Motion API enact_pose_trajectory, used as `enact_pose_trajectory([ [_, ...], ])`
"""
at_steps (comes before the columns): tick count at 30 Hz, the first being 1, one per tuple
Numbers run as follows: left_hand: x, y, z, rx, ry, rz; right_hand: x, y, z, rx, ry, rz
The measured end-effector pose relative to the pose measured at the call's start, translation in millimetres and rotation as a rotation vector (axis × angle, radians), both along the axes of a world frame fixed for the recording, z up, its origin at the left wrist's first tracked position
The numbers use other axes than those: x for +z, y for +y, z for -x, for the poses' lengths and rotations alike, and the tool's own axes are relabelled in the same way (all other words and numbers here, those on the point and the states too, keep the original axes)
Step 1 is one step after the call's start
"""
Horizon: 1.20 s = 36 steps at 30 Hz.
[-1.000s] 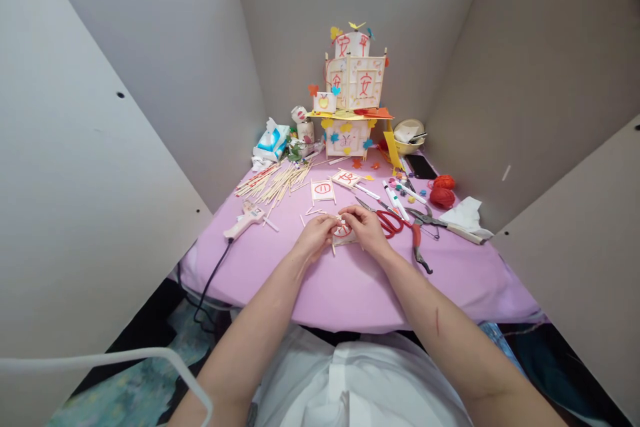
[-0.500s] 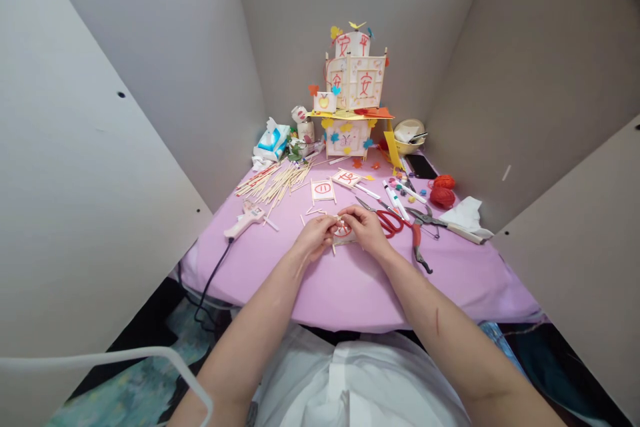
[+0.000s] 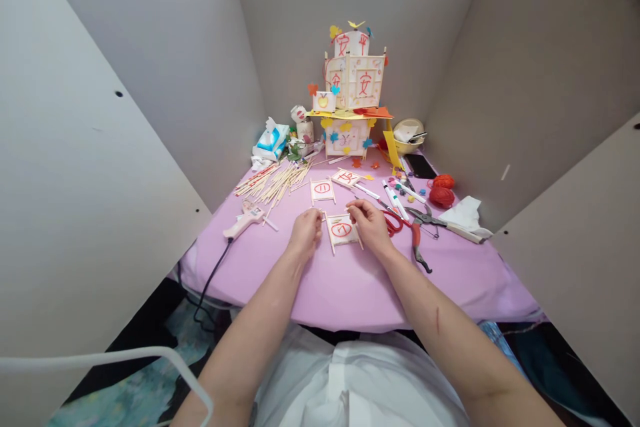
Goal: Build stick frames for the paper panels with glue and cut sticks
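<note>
A small paper panel framed with wooden sticks (image 3: pixel 342 239), marked with a red circled character, lies flat between my hands. Just left of its upper corner, my left hand (image 3: pixel 306 233) is closed in a pinch; whatever sits at its fingertips is too small to name. My right hand (image 3: pixel 371 225) pinches at the panel's upper right corner, where its fingers cover the frame end, and I cannot tell what is in them. Behind lie two similar panels, one upright to me (image 3: pixel 323 190) and one tilted (image 3: pixel 346 177).
A hot glue gun (image 3: pixel 245 219) rests left, below a heap of thin sticks (image 3: pixel 280 183). Red-handled scissors (image 3: pixel 394 221), pliers (image 3: pixel 417 240), markers (image 3: pixel 395 200) and red yarn balls (image 3: pixel 442 197) lie right. A decorated paper-and-stick tower (image 3: pixel 349 137) stands at the back.
My hands were together over the panel's top edge; they have moved apart, the left one leftward, the right one slightly right. More of the panel now shows.
</note>
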<state>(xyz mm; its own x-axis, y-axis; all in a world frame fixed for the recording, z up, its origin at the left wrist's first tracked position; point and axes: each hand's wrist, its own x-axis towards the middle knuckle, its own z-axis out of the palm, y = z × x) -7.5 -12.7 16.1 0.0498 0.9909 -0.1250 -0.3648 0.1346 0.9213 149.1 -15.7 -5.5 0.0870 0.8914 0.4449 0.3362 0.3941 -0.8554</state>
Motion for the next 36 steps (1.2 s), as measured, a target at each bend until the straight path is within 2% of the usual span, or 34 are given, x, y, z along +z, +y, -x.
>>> enact_pose_trajectory([
  [3,4.2,8.7,13.2,0.215,-0.028,-0.049,3.5,8.0,-8.0,-0.08,-0.086,-0.007],
  [5,7.5,12.7,21.2,0.311,-0.049,-0.067,5.7,13.2,-10.7,-0.1,-0.166,-0.009],
  [8,10.0,16.4,29.1,0.398,-0.068,-0.071,4.7,19.4,-10.5,-0.096,-0.271,-0.005],
  [12,7.7,20.3,33.1,0.457,-0.073,-0.063,-5.6,23.4,-9.6,-0.081,-0.368,0.032],
  [16,4.3,22.4,34.1,0.483,-0.069,-0.066,-7.4,23.5,-11.1,-0.107,-0.449,0.065],
  [19,3.7,22.4,34.3,0.479,-0.136,-0.063,6.1,26.5,-4.0,-0.087,-0.524,0.067],
  [23,4.5,22.6,34.1,0.432,-0.232,-0.027,27.5,43.8,25.8,0.008,-0.661,0.086],
  [27,4.1,24.4,35.6,0.396,-0.309,0.047,31.0,69.0,60.0,0.038,-0.75,0.178],
  [31,2.4,25.7,38.5,0.379,-0.382,0.081,25.8,81.6,72.5,0.049,-0.718,0.218],
  [36,1.1,26.1,39.1,0.311,-0.497,0.113,28.4,69.7,65.3,0.073,-0.5,0.132],
])
